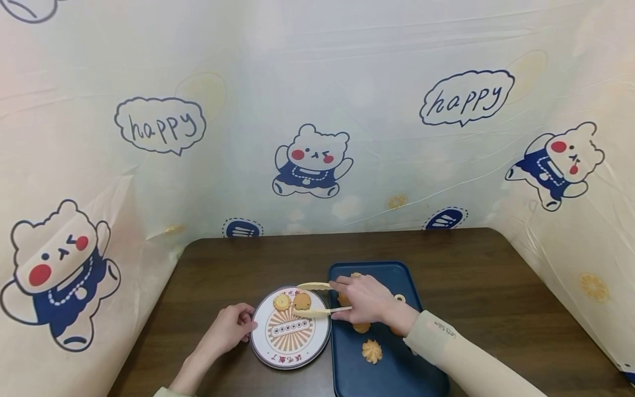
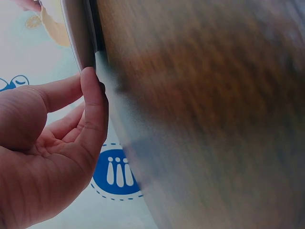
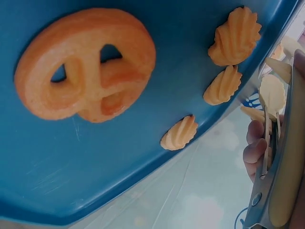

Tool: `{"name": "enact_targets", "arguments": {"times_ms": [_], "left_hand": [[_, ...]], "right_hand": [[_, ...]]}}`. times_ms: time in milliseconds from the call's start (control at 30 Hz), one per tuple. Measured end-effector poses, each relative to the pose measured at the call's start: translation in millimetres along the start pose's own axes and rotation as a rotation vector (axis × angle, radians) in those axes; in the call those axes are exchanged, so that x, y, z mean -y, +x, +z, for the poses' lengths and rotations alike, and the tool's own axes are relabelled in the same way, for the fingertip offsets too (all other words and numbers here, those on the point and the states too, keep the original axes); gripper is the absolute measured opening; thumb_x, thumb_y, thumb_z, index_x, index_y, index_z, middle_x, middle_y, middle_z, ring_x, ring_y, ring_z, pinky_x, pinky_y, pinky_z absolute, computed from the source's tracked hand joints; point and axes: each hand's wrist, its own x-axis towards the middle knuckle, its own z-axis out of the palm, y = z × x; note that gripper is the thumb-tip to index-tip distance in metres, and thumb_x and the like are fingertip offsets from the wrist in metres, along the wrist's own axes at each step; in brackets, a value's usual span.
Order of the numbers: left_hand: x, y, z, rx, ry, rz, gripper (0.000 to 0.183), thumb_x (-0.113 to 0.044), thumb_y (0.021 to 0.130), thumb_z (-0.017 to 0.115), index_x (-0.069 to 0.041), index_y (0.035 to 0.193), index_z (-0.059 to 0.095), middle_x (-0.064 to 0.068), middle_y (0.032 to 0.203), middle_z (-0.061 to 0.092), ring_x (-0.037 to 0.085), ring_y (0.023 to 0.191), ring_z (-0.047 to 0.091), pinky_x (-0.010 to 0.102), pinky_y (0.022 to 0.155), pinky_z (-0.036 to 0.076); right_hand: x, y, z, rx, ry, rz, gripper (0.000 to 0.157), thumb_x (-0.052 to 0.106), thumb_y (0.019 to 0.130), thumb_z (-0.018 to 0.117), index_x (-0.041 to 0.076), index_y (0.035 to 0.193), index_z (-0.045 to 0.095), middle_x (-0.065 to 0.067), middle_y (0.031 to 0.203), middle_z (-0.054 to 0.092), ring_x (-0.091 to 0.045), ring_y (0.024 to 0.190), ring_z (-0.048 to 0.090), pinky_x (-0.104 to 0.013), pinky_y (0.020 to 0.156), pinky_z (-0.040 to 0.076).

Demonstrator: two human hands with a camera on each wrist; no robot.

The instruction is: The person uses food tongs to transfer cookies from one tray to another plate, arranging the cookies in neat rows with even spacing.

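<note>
My left hand (image 1: 230, 328) pinches the left rim of a white round plate (image 1: 275, 353) with a printed sunburst. In the left wrist view, the thumb and a finger of that hand (image 2: 62, 124) meet at the plate edge (image 2: 78, 38). My right hand (image 1: 364, 298) grips metal tongs with pale yellow tips (image 1: 312, 313), reaching over the plate from the right. Between the tips is a round brown cookie (image 1: 302, 301); beside it on the plate lies a paler round cookie (image 1: 282, 301). The right wrist view shows the tongs (image 3: 288, 167) at its right edge, fingers (image 3: 255, 148) around them.
Right of the plate stands a blue tray (image 1: 347, 380) with several cookies, partly hidden under my right arm. A pretzel-shaped cookie (image 3: 86, 62) and ridged piped cookies (image 3: 236, 36) lie on it. Behind the dark wooden table (image 1: 248, 262) hangs a cartoon-printed curtain (image 1: 238, 182).
</note>
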Motion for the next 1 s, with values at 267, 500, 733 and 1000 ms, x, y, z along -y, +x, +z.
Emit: {"name": "enact_targets", "arguments": {"times_ms": [267,500,733,1000], "left_hand": [[1.2,0.6,1.9,0.000,0.002,-0.001,0.025,0.001,0.088,0.073,0.007,0.110,0.063,0.006,0.076,0.053,0.016,0.061,0.058,0.030,0.054,0.055],[2.7,0.2,2.4,-0.003,-0.005,0.003,0.025,0.002,0.087,0.073,0.007,0.109,0.063,0.006,0.075,0.053,0.016,0.060,0.058,0.030,0.054,0.055],[1.7,0.6,2.4,-0.006,0.006,0.010,0.023,0.002,0.087,0.073,0.006,0.108,0.064,0.005,0.075,0.053,0.016,0.059,0.058,0.030,0.053,0.055],[0.9,0.9,1.7,-0.006,0.005,0.011,0.024,0.002,0.087,0.073,0.007,0.108,0.064,0.005,0.075,0.053,0.016,0.059,0.058,0.029,0.053,0.055]], "right_hand": [[-6,-8,-8.6,-0.031,0.041,0.027,0.068,0.054,0.087,0.072,0.008,0.135,0.062,-0.006,0.125,0.065,-0.005,0.060,0.051,-0.023,0.060,0.051],[-21,-19,-15.9,-0.113,0.030,0.057,0.068,0.055,0.084,0.073,0.008,0.133,0.063,-0.006,0.122,0.066,-0.007,0.071,0.060,-0.031,0.068,0.056],[-36,-35,-26.6,-0.156,0.034,0.106,0.069,0.054,0.083,0.075,0.007,0.132,0.064,-0.008,0.121,0.067,-0.005,0.065,0.057,-0.031,0.066,0.056],[-54,-61,-34.7,-0.179,0.051,0.153,0.072,0.058,0.085,0.072,0.005,0.132,0.063,-0.011,0.125,0.066,-0.011,0.071,0.066,-0.037,0.072,0.058]]}}
